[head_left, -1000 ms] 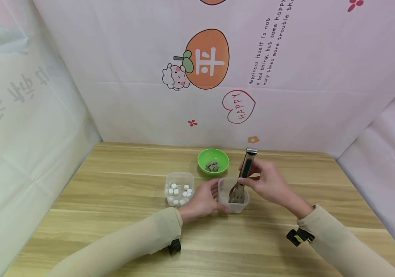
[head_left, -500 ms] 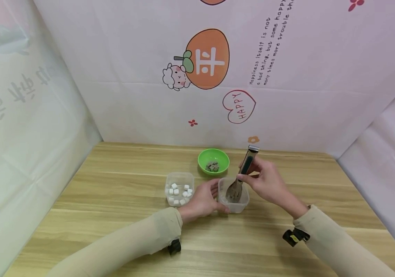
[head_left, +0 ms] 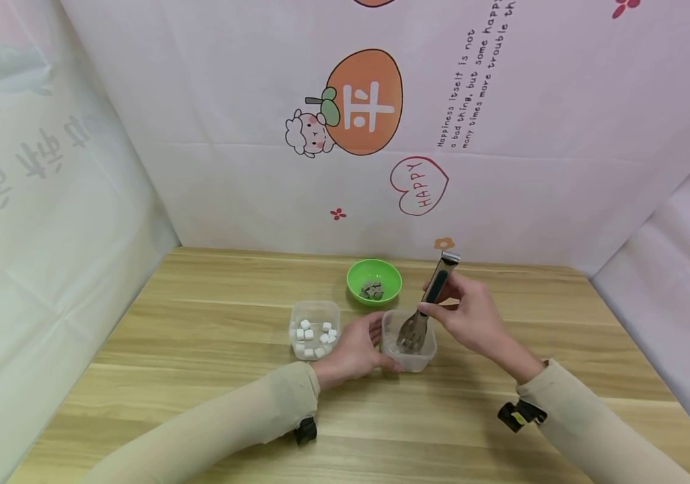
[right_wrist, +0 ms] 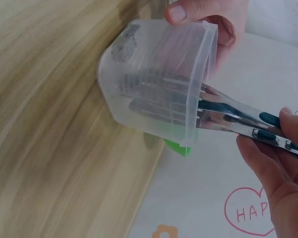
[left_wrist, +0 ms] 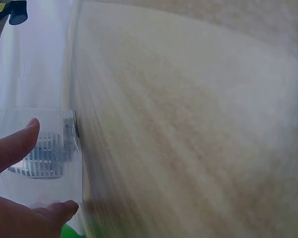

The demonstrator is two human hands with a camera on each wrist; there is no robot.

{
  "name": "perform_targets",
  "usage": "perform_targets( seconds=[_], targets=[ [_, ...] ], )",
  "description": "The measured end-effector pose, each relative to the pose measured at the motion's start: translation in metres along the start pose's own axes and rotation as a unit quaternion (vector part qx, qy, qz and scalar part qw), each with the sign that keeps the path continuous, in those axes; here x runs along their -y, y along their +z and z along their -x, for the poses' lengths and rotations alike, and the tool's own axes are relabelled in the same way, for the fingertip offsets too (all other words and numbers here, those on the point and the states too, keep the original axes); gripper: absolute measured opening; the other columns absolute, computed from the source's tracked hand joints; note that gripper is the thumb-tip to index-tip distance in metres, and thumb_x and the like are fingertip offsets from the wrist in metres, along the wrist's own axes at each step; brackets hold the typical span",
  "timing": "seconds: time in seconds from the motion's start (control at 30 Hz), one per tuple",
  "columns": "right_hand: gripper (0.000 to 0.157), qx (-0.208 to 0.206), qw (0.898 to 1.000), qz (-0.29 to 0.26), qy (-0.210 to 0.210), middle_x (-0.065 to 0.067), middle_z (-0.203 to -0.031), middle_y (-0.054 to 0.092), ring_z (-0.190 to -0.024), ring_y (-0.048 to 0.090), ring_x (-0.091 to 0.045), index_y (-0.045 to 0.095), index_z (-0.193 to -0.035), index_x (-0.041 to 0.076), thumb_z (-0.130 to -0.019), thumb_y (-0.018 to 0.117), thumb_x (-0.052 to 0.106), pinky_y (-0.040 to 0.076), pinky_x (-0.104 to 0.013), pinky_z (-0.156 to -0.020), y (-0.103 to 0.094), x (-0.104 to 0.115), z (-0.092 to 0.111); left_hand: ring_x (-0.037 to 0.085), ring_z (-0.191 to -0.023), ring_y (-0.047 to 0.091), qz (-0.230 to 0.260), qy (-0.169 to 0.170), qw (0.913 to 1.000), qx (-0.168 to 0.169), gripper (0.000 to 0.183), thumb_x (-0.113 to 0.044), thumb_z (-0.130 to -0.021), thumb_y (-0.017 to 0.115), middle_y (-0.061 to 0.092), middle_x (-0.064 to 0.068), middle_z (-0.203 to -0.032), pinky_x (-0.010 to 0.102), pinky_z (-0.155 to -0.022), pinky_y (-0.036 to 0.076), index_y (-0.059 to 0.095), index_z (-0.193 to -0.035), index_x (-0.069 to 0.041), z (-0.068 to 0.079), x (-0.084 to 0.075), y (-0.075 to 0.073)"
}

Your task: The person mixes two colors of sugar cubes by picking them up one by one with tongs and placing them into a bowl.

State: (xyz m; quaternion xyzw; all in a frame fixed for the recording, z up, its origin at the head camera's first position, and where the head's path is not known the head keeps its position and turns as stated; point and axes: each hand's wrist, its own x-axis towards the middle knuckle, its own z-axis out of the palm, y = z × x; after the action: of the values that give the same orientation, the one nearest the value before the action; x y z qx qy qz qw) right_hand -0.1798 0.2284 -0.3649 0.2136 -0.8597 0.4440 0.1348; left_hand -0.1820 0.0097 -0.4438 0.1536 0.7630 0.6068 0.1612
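One surface [head_left: 211, 323], wood-grained, carrying two clear containers and a bowl. One green bowl [head_left: 375, 270], far, just beyond the gap between the containers; contents: a small heap of grey-brown pieces [head_left: 372, 290], so part of the sorting or transfer appears done. One left container [head_left: 314, 308], clear plastic, upright; contents: loose white cubes [head_left: 309, 334], scattered over its floor, with neither hand nor tool at work on them. One right container [head_left: 416, 365], clear plastic, upright, the site of present work; contents: dark matter [right_wrist: 125, 45] near its base, seen blurred through the wall in the right wrist view, probably more of the same pieces and so not yet moved; number cannot be told. One pair of tongs [head_left: 435, 289], metal with dark green grips, tilted, heads lowered inside the right container; whether they hold a piece cannot be told. Hands, two, apart from each other: left hand [head_left: 357, 347] clasped about the left side of the right container, thumb near, fingers far, steadying it; right hand [head_left: 471, 316] pinching the tongs between thumb and fingers. Judged stage: well under way, a last few pieces seemingly outstanding.
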Motion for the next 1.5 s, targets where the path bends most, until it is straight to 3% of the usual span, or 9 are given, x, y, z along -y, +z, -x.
perform_targets(
  seconds=[0.57,1.0,1.27,1.5],
  targets=[
    [0.025,-0.004,1.000,0.027,-0.003,-0.002,-0.083,0.074,-0.074,0.072,-0.019,0.069,-0.102,0.006,-0.085,0.084,-0.005,0.061,-0.027,-0.062,0.001,-0.008,0.000,0.034,-0.144,0.048,0.003,0.006,1.0000,-0.001,0.101,0.010,-0.069,0.094,0.049,0.020,-0.157,0.037,-0.119,0.042,0.043,-0.156,0.002,-0.002,0.001,0.001],
    [0.021,-0.038,0.999,-0.009,-0.009,-0.009,-0.084,0.074,-0.073,0.071,-0.017,0.070,-0.103,-0.001,-0.087,0.083,-0.004,0.064,-0.023,-0.063,-0.015,0.012,-0.008,0.032,-0.145,0.047,0.018,-0.002,0.9998,-0.003,0.102,0.011,-0.069,0.093,0.047,0.018,-0.159,0.038,-0.120,0.040,0.043,-0.156,0.000,-0.001,0.003,0.003],
    [0.024,-0.074,0.997,0.003,-0.020,-0.013,-0.086,0.074,-0.072,0.069,-0.012,0.071,-0.104,-0.005,-0.085,0.084,-0.007,0.059,-0.017,-0.062,-0.026,0.021,-0.019,0.032,-0.145,0.047,0.016,-0.006,0.9998,-0.007,0.103,0.010,-0.067,0.093,0.047,0.017,-0.159,0.039,-0.121,0.039,0.043,-0.157,-0.001,0.000,0.002,0.003],
    [0.026,-0.100,0.995,0.014,0.005,-0.013,-0.093,0.075,-0.077,0.069,-0.012,0.072,-0.110,-0.002,-0.089,0.085,0.004,0.056,-0.015,-0.066,-0.028,0.025,-0.040,0.034,-0.145,0.047,0.017,0.000,0.9998,-0.007,0.105,0.009,-0.068,0.093,0.046,0.019,-0.160,0.040,-0.121,0.039,0.040,-0.158,0.001,0.001,0.000,0.003]
  ],
)
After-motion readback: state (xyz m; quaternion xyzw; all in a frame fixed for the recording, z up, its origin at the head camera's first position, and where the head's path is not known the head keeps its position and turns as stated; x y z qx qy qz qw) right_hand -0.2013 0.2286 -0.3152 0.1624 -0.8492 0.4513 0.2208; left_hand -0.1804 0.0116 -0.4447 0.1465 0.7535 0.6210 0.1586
